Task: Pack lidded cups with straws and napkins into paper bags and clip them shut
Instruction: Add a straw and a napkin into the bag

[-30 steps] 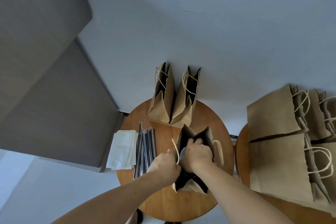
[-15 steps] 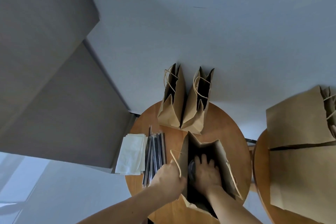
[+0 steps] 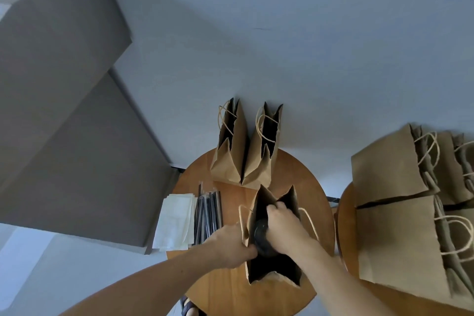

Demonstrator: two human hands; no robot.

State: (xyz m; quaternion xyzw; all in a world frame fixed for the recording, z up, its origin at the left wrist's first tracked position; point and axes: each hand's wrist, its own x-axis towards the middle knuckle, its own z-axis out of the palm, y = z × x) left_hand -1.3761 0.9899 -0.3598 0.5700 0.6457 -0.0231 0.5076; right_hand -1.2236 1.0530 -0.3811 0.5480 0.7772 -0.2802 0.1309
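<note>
The right hand (image 3: 282, 224) is sunk into the mouth of the open paper bag (image 3: 266, 196) at the lower middle of the frame. Its fingers curl down toward the bag's far wall, but I cannot tell whether they grip anything. Just left of its palm, inside the bag, shows the dark round lid of a cup (image 3: 259, 240). The left hand (image 3: 232, 247) pinches the bag's left edge, thumb and fingers closed on the paper beside a rope handle. The bag stands upright on a round wooden table (image 3: 316, 202). Left of it lie a bundle of dark straws (image 3: 207, 215) and, touching them further left, a stack of white napkins (image 3: 177, 224) at the table's edge. Above it in the frame, two more paper bags (image 3: 232, 159) stand side by side, touching, mouths open. At the right edge, flat paper bags (image 3: 395, 244) lie piled on a second table (image 3: 345, 233). Grey panels (image 3: 66, 115) fill the upper left.
</note>
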